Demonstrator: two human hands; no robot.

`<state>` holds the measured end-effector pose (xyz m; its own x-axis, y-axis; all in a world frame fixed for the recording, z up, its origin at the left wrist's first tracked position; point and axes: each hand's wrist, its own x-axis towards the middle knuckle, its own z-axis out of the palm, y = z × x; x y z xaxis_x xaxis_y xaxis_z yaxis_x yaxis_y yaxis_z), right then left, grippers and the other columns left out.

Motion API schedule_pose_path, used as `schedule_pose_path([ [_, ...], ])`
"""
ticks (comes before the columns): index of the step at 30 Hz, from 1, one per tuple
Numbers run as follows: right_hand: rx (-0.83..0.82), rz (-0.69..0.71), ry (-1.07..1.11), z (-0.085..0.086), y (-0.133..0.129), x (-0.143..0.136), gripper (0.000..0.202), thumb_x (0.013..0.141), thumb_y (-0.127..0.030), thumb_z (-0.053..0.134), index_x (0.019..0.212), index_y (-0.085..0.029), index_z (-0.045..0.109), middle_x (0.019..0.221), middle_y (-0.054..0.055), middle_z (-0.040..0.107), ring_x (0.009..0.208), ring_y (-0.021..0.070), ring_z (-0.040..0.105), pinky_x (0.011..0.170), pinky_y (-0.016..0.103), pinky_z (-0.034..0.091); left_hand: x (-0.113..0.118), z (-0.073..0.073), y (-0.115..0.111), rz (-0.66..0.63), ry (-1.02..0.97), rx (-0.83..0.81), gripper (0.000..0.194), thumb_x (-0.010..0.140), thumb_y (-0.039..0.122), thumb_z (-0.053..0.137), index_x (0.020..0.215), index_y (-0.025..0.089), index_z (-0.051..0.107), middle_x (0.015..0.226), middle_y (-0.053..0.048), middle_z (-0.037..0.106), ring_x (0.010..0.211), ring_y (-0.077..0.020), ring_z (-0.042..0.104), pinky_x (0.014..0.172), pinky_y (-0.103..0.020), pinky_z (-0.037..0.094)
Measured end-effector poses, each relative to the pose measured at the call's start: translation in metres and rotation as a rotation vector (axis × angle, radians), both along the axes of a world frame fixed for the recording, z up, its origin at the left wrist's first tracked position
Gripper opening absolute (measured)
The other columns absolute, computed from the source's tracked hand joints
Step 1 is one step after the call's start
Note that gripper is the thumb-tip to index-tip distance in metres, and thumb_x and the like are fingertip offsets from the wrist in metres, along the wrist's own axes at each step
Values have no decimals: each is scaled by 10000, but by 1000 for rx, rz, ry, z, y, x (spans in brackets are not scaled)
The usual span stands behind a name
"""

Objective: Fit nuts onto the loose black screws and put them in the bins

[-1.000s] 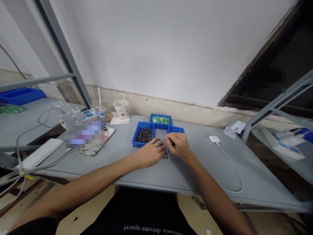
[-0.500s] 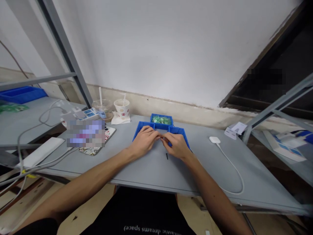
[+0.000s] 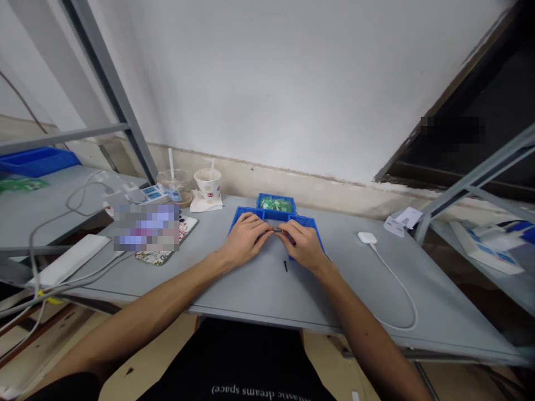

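Note:
Between the fingertips of both hands is a small dark, rod-like piece (image 3: 277,230), too small to name exactly. My left hand (image 3: 247,238) pinches its left end, and my right hand (image 3: 303,243) pinches the right end. Behind and partly under the hands stand blue bins, the left bin (image 3: 236,218) and the right bin (image 3: 318,236); their contents are mostly hidden. A third blue bin (image 3: 276,214) at the back holds green packets (image 3: 276,204). One thin black pin-like piece (image 3: 285,266) lies on the table just below my right hand.
On the left lie a phone (image 3: 146,228), a patterned case (image 3: 161,255), a white box (image 3: 73,259) and cables. Two drink cups with straws, one paper cup (image 3: 208,184), stand near the wall. A white charger (image 3: 366,238) with its cord lies right on the grey table (image 3: 259,298).
The fingers of both hands have shifted slightly, and more of the small dark rod-like piece now shows between them. The black piece on the table stays in place.

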<state>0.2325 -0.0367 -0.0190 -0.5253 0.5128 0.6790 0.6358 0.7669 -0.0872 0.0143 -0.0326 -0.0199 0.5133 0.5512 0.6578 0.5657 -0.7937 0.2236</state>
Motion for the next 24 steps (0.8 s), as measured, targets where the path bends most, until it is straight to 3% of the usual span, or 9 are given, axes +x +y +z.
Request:
schedule_pose_path([
  [11, -26, 0, -1, 1, 1, -1, 232, 1079, -301, 453, 977, -196, 633, 888, 57, 700, 741, 154, 639, 683, 271, 454, 0, -1, 1, -8, -21, -21, 284, 1058, 315, 460, 994, 186, 705, 922, -49, 747, 880, -192, 619, 959, -416, 428],
  [24, -57, 26, 6, 0, 2, 0, 197, 1065, -329, 488, 1060, -188, 627, 965, 76, 710, 848, 181, 661, 750, 286, 497, -1, -1, 2, -6, -30, -17, 261, 1059, 308, 472, 992, 189, 695, 936, -41, 753, 882, -190, 618, 958, -411, 419],
])
